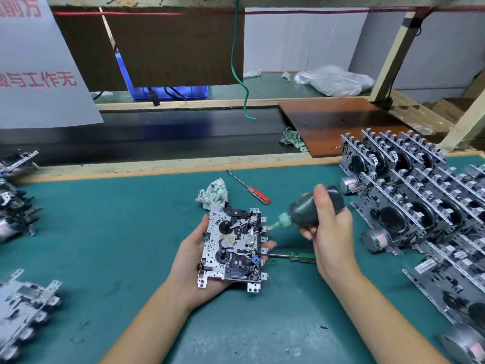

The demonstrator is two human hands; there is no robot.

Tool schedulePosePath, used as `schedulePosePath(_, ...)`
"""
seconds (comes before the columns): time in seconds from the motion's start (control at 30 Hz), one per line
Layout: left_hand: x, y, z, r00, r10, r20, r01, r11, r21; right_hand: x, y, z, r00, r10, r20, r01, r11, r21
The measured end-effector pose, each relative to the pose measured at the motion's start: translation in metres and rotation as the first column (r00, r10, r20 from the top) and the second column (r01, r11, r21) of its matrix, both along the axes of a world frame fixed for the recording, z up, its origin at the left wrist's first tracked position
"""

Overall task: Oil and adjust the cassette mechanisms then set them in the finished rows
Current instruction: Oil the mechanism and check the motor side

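left hand (193, 261) cradles the cassette mechanism (232, 244) on its spread palm, right hand (328, 222) grips the oil bottle (312, 208), nozzle touching the mechanism's right edge.

Mechanism lying in the left hand, bottle at its right edge

The cassette mechanism (232, 245) is resting on the left hand (193, 261) above the mat (118, 232); the oil bottle (312, 209), in the right hand (329, 227), is touching its right edge, with finished rows (420, 195) standing farther right.
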State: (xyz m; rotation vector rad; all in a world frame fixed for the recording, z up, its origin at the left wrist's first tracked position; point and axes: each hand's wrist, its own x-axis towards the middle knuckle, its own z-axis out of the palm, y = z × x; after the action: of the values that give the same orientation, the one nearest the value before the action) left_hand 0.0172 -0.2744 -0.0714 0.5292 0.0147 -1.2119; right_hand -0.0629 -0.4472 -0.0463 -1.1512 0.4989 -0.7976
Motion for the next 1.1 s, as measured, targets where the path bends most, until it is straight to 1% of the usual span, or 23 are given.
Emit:
schedulePosePath(0.1, -0.0003, 0.0, 0.0007, 1.0, 0.0, 0.0, 0.0, 1.0, -0.004, 0.0003, 0.0018, -0.0009, 1.0, 0.011, -0.007, -0.012, 0.998, -0.058)
schedulePosePath(0.27, -0.0004, 0.0002, 0.0011, 1.0, 0.0, 0.003, 0.0, 1.0, -0.001, 0.0007, 0.0019, -0.0018, 0.999, 0.02, -0.032, -0.023, 0.994, -0.107)
schedulePosePath(0.53, 0.0003, -0.0002, -0.0003, 1.0, 0.001, -0.009, 0.0, 1.0, 0.006, 0.0, 0.0009, -0.0029, 0.998, 0.027, -0.05, -0.033, 0.992, -0.123)
schedulePosePath(0.77, 0.0021, -0.0002, -0.0024, 1.0, 0.013, 0.001, -0.013, 0.999, 0.032, 0.0008, 0.0019, -0.0043, 1.0, 0.012, -0.015, -0.014, 0.991, -0.134)
schedulePosePath(0.93, 0.0019, 0.0006, -0.003, 1.0, 0.019, 0.008, -0.019, 0.999, 0.035, -0.0003, 0.0012, -0.0048, 0.999, 0.021, -0.027, -0.024, 0.991, -0.135)
schedulePosePath(1.0, 0.0024, 0.0004, -0.0034, 0.999, 0.032, 0.029, -0.034, 0.998, 0.048, -0.0008, 0.0004, -0.0029, 0.998, 0.058, 0.016, -0.057, 0.994, -0.091)
schedulePosePath(1.1, 0.0024, 0.0006, -0.0053, 0.996, 0.061, 0.059, -0.065, 0.996, 0.062, -0.0027, -0.0073, 0.0006, 0.983, 0.132, 0.127, -0.129, 0.991, -0.029)
